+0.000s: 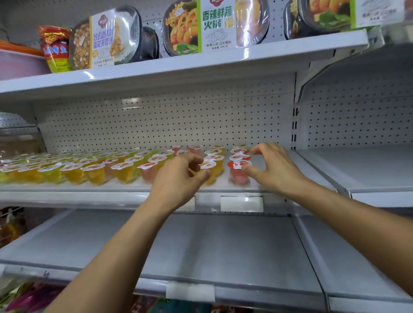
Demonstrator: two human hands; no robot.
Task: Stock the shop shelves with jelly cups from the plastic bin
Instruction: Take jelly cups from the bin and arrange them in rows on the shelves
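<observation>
White pegboard (pixel 165 120) backs the middle shelf (pixel 83 192), where jelly cups (pixel 96 173) stand in tight rows; the left hand (pixel 178 181) pinches a yellow cup (pixel 211 167), while the right hand (pixel 275 169), fingers spread, touches a red cup (pixel 237 176) with its thumb, probably to line up new rows.
</observation>
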